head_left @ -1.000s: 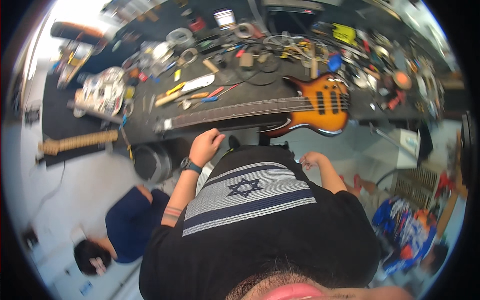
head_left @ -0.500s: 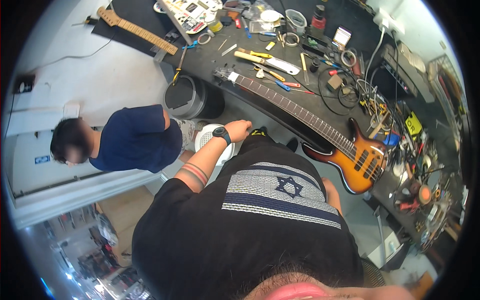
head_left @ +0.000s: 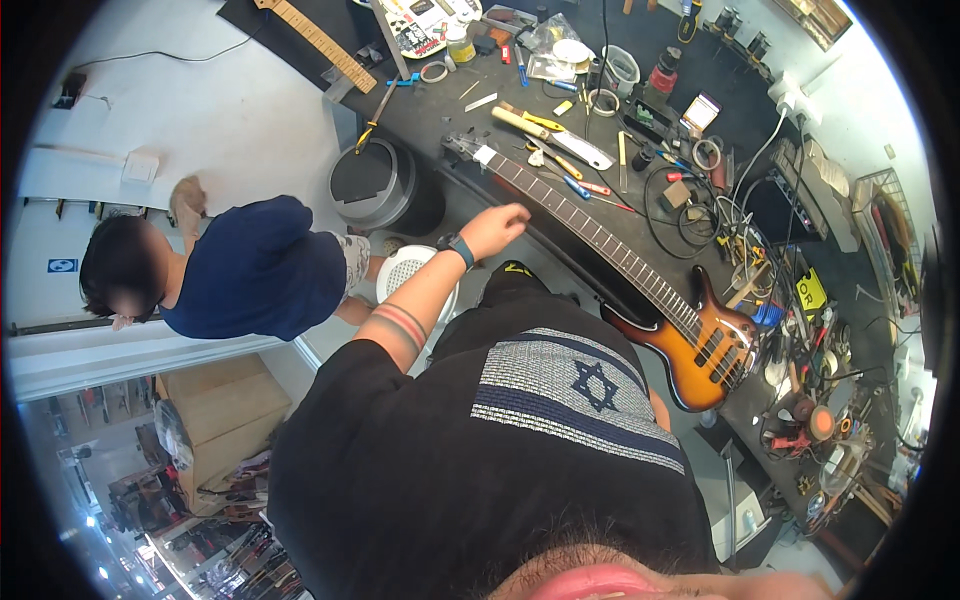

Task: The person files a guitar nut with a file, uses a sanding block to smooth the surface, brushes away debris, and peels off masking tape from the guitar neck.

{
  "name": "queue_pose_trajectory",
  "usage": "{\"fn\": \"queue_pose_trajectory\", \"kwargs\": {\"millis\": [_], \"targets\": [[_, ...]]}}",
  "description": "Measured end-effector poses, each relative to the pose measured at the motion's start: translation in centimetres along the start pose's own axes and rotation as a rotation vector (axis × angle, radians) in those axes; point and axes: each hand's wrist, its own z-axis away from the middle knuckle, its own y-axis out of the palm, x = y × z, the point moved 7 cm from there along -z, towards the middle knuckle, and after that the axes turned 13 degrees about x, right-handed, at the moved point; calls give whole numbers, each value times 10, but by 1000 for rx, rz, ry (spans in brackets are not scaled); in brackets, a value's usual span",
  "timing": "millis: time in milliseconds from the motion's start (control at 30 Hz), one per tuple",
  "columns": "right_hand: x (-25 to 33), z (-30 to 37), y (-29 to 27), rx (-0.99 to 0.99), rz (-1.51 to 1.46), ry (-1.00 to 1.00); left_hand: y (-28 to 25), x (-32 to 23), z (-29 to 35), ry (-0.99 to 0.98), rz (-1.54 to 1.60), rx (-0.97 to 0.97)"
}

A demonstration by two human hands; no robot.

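Note:
My left hand [head_left: 495, 230] is raised over the floor, short of the near edge of the workbench. Its fingers are loosely bent and look slightly apart, with nothing visible in them. It is nearest to the neck of a sunburst electric bass guitar [head_left: 708, 365], which lies slantwise along the bench edge with its headstock at the far left. The bass touches neither hand as far as I can see. Only a sliver of my right arm [head_left: 658, 408] shows beside my shirt; the right hand itself is hidden.
A hand saw [head_left: 570, 142], screwdrivers, tape rolls and cables [head_left: 690, 215] crowd the workbench. Another guitar neck [head_left: 320, 45] lies at the far left. Below stand a black bin [head_left: 385, 190] and a white perforated stool [head_left: 405, 265]. A person in a dark blue shirt [head_left: 260, 270] is at my left.
My left hand has lifted and moved forward toward the bass neck, and its fingers have loosened. The view has shifted slightly. The other person's arm now shows reaching toward the wall.

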Motion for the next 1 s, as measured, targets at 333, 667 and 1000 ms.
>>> {"fn": "queue_pose_trajectory", "kwargs": {"millis": [333, 667, 1000], "targets": [[3, 9, 0, -44, -46, 11, 105, 295, 150, -820, -237, 899], [64, 21, 41, -122, 16, -24, 24, 195, 4, -283, -44, 366], [186, -18, 90, -194, 112, -220, -30, 259, -5, -29, 102, 310]]}}
